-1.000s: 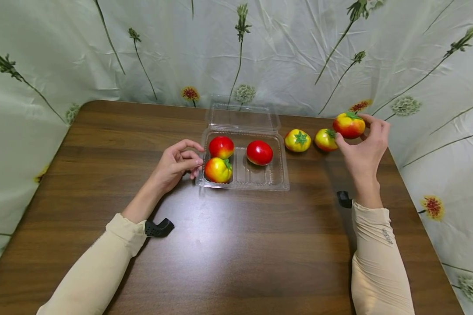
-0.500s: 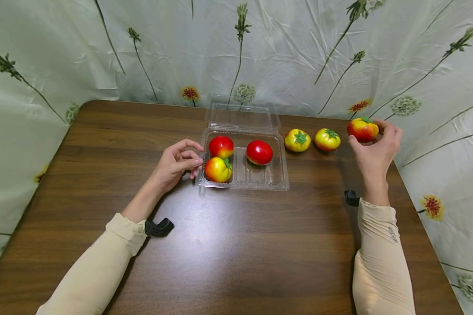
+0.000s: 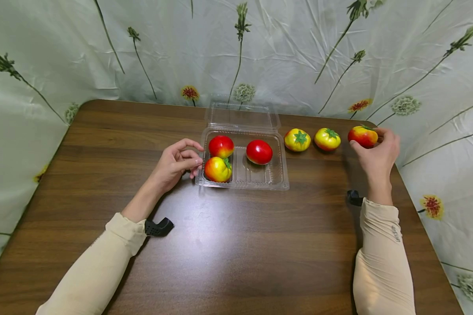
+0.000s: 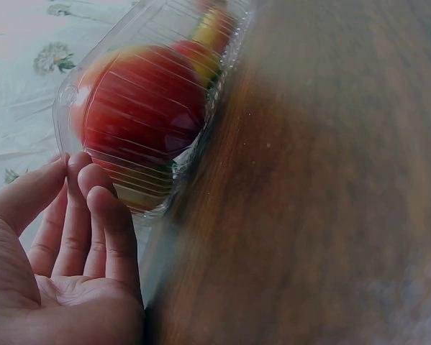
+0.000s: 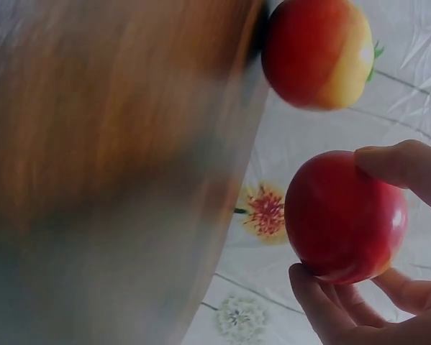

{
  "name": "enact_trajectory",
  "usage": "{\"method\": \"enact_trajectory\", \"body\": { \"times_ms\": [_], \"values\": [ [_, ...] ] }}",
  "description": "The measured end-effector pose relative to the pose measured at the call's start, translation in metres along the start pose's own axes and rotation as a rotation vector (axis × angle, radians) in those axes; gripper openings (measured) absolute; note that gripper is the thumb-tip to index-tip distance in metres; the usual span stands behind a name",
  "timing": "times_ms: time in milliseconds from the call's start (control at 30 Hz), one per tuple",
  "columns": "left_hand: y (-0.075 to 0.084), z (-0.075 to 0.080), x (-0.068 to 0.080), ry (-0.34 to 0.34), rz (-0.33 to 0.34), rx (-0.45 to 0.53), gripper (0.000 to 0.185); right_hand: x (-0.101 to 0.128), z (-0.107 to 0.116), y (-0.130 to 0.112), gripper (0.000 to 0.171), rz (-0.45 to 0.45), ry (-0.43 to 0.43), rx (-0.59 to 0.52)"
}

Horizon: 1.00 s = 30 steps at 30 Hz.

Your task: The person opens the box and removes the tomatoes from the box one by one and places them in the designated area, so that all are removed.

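My right hand (image 3: pixel 378 151) grips a red-and-yellow tomato (image 3: pixel 362 137) with a green leafy top, thumb and fingers on opposite sides, low over the table's far right corner. In the right wrist view the same tomato (image 5: pixel 345 215) shows its smooth red underside. My left hand (image 3: pixel 179 162) pinches the left rim of a clear plastic container (image 3: pixel 244 187), thumb and fingertips at its edge. Inside the container, a red-and-yellow tomato (image 3: pixel 221 146) sits behind a yellower tomato (image 3: pixel 218 169) on the left. A red tomato (image 3: pixel 259 152) lies to the right, its green top hidden.
Two yellow tomatoes, a nearer-in one (image 3: pixel 297 140) and another (image 3: pixel 327 139), stand in a row between the container and my right hand. The container's lid (image 3: pixel 243 114) lies open toward the flowered curtain (image 3: pixel 161 52) behind the brown wooden table (image 3: pixel 236 253).
My right hand has moved right and then lower with its tomato, away from the two yellow tomatoes. My left hand and the container stay where they were.
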<state>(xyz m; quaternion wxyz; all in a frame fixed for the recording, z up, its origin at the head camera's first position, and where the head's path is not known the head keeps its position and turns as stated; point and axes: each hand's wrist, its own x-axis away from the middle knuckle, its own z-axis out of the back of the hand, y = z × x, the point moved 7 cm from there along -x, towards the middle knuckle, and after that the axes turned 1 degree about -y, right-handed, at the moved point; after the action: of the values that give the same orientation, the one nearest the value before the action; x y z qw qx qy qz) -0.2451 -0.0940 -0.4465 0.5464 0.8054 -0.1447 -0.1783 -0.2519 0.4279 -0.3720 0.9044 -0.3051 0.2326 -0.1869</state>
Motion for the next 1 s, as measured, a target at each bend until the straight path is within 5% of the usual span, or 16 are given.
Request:
{"method": "enact_trajectory", "body": {
  "times_ms": [233,533,1000],
  "values": [
    [-0.001,0.001,0.000,0.002,0.001,0.004,0.026,0.000,-0.004,0.007,0.066,0.004,-0.071,0.040],
    [-0.001,0.001,-0.001,-0.003,0.002,0.006,0.026,0.000,-0.020,0.019,0.074,-0.022,-0.266,0.116],
    [-0.001,0.000,-0.001,-0.008,-0.001,0.007,0.026,0.003,-0.028,0.018,0.088,-0.025,-0.383,0.170]
  ]
}}
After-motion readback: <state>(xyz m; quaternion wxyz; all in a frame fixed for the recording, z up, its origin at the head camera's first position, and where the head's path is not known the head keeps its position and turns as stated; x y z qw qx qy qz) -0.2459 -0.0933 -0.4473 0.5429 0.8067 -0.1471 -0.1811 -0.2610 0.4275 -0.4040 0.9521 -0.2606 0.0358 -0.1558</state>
